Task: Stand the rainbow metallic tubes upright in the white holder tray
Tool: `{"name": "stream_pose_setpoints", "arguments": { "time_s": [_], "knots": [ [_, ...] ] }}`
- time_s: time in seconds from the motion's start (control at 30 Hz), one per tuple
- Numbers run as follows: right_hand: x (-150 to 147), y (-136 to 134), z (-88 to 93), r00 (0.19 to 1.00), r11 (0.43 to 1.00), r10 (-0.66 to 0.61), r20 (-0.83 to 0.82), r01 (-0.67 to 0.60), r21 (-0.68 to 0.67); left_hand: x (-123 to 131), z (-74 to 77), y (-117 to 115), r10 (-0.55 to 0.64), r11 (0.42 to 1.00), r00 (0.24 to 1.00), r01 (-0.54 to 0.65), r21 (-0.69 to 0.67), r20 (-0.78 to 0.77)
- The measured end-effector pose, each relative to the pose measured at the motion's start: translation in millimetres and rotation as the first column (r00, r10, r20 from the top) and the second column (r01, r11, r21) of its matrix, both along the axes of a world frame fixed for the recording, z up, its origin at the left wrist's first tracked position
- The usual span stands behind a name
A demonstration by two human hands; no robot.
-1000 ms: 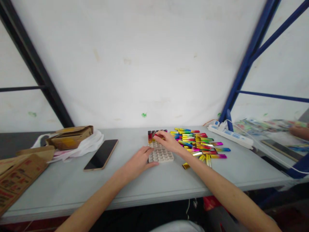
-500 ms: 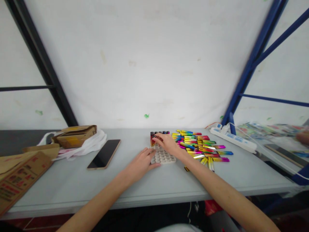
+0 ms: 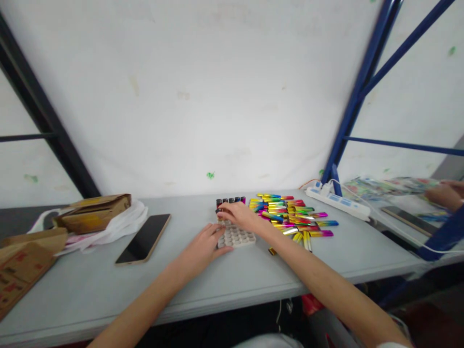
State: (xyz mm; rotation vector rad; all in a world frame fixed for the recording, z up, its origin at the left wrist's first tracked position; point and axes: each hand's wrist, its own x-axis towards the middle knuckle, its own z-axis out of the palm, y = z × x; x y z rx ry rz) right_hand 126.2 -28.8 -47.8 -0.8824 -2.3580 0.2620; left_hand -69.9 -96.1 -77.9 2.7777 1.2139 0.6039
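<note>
A white tray (image 3: 239,238) with round holes lies on the grey table (image 3: 232,275). Several dark-capped lighters (image 3: 229,200) stand in its far row. My left hand (image 3: 203,244) rests on the tray's left edge, fingers bent against it. My right hand (image 3: 237,215) reaches over the tray's far left part, fingers pinched on a lighter that is mostly hidden beneath them. A heap of rainbow-coloured lighters (image 3: 290,218) lies just right of the tray.
A phone (image 3: 144,239) lies face up left of the tray. Cardboard boxes (image 3: 94,211) and a white plastic bag (image 3: 123,220) sit at the far left. A white power strip (image 3: 337,203) lies at the back right. Another person's hand (image 3: 444,195) shows at the right edge.
My right hand has shifted slightly left along the tray's far row. The left hand stays on the tray's edge. The camera view has drifted a little.
</note>
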Motion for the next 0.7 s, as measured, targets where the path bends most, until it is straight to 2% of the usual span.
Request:
{"name": "stream_pose_setpoints", "arguments": {
  "time_s": [0.17, 0.3, 0.5, 0.63, 0.7],
  "knots": [
    [-6.0, -2.1, -0.7, 0.994, 0.994, -0.107, -0.015, 0.107, 0.006, 0.0, 2.8, -0.2, 0.012, 1.0, 1.0, -0.012, 0.003, -0.007],
    [-8.5, -3.8, -0.9, 0.983, 0.981, -0.185, 0.002, 0.185, 0.062, 0.1, 4.9, 0.4, 0.008, 1.0, 1.0, -0.008, 0.011, -0.005],
    [-4.0, -1.8, 3.0, 0.966, 0.969, -0.228, 0.125, 0.213, 0.129, -1.0, 4.8, 0.5, -0.001, 1.0, 1.0, 0.001, 0.0, 0.014],
    [-5.2, -4.0, 4.3, 0.973, 0.977, -0.185, 0.135, 0.167, 0.132, -1.6, 2.7, 1.9, -0.003, 1.0, 1.0, 0.002, 0.01, 0.026],
    [-8.5, -7.4, 4.9, 0.969, 0.975, -0.201, 0.144, 0.184, 0.121, -1.6, 1.2, 3.0, -0.007, 1.0, 1.0, 0.007, 0.018, 0.022]
  ]
}}
